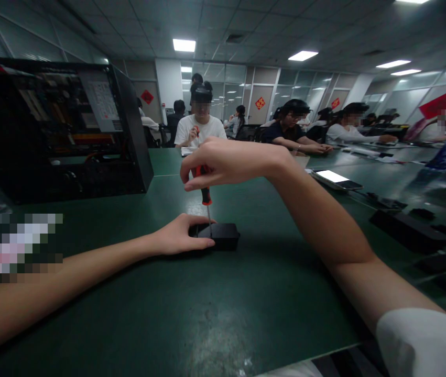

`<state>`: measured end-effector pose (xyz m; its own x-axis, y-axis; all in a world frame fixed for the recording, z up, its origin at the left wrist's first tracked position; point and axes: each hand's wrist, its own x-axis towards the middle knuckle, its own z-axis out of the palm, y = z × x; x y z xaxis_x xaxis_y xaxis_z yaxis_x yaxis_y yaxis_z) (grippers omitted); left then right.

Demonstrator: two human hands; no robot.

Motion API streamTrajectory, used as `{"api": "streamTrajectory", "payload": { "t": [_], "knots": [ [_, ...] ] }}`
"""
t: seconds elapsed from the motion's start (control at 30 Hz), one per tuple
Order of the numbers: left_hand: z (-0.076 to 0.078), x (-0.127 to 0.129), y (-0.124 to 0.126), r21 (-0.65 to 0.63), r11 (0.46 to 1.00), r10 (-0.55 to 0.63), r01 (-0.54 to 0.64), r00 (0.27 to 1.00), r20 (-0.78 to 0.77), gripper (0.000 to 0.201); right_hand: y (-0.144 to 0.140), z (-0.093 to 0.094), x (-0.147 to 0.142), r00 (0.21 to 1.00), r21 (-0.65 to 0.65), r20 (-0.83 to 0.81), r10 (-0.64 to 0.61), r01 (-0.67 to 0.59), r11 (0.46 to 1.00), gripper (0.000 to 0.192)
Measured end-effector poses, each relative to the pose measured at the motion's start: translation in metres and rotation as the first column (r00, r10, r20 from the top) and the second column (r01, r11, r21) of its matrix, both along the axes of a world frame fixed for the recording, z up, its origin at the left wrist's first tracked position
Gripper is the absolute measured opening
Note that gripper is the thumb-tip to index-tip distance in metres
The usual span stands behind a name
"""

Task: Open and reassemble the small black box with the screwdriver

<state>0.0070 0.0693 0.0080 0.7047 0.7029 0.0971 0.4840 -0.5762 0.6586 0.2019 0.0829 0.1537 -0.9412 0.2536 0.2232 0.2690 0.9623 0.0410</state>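
A small black box-shaped device (226,235) lies on the green table, its right end uncovered. My left hand (179,235) grips its left end, with the thumb along the near side and the fingers on the far side. A screwdriver (206,196) with a red and black handle stands nearly upright, its thin shaft running down to the top of the device. My right hand (226,163) is closed round the upper handle, wrist bent. Whether the tip sits in a screw is too small to tell.
An open computer case (128,125) stands at the left back. On the right lie a phone with a lit screen (335,178) and several black parts (409,230). Across the green table (160,309) sit several people, one holding a red-handled tool.
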Motion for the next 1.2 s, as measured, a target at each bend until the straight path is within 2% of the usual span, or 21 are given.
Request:
{"api": "streamTrajectory", "payload": {
  "t": [0.3, 0.43, 0.5, 0.73, 0.83, 0.93, 1.0, 1.13, 1.2],
  "knots": [
    [-0.002, -0.001, 0.003, 0.043, 0.999, -0.001, 0.002, 1.000, -0.021, 0.058, 0.022, -0.013, -0.009, 0.995, 0.128, -0.039, -0.091, 0.096, 0.987, 0.030],
    [-0.003, -0.001, 0.003, 0.042, 0.999, 0.001, 0.000, 1.000, -0.021, 0.056, 0.018, -0.009, -0.005, 0.989, 0.038, 0.021, -0.147, 0.147, 0.988, 0.027],
    [-0.002, -0.001, 0.002, 0.042, 0.999, 0.012, -0.011, 1.000, -0.017, 0.057, 0.012, -0.004, 0.000, 0.991, -0.023, 0.037, -0.129, 0.130, 0.991, 0.027],
    [-0.003, 0.000, 0.003, 0.045, 0.999, -0.015, 0.014, 1.000, 0.014, 0.050, -0.019, 0.013, 0.013, 0.987, -0.170, 0.125, 0.097, -0.075, 0.983, 0.038],
    [-0.005, 0.000, 0.004, 0.060, 0.998, -0.030, 0.027, 0.999, 0.043, 0.043, -0.030, 0.013, 0.013, 0.983, -0.114, 0.153, 0.101, -0.084, 0.990, 0.032],
    [-0.006, 0.000, 0.005, 0.069, 0.997, -0.033, 0.029, 0.998, 0.057, 0.041, -0.037, 0.011, 0.011, 0.990, -0.040, 0.142, 0.023, -0.018, 0.999, 0.019],
    [-0.006, 0.000, 0.005, 0.067, 0.997, -0.035, 0.032, 0.998, 0.055, 0.041, -0.039, 0.010, 0.009, 0.991, -0.010, 0.130, -0.026, 0.027, 1.000, 0.019],
    [-0.006, 0.000, 0.004, 0.066, 0.997, -0.033, 0.030, 0.998, 0.052, 0.041, -0.039, 0.010, 0.010, 0.989, -0.004, 0.140, 0.055, -0.055, 0.998, 0.027],
    [-0.005, 0.000, 0.004, 0.065, 0.997, -0.034, 0.031, 0.998, 0.050, 0.042, -0.038, 0.010, 0.010, 0.988, -0.003, 0.143, 0.062, -0.063, 0.998, 0.022]
  ]
}}
